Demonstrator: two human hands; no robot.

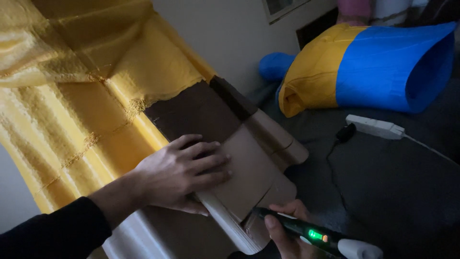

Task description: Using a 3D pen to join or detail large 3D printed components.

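Observation:
My left hand [184, 170] lies flat, fingers spread, on a long cardboard box [254, 168] that is partly wrapped in yellow woven plastic [81, 91]. A dark brown band [196, 112] of the box shows just past my fingers. My right hand [287, 230] grips a dark pen-shaped tool [311, 235] with a green light and a white rear end. Its tip touches the near corner of the box, at the lower flap.
A blue and yellow fabric bag [369, 67] lies on the dark floor [393, 192] at the right. A white power adapter [376, 127] with a black cord sits near it. A pale wall [230, 33] stands behind the box.

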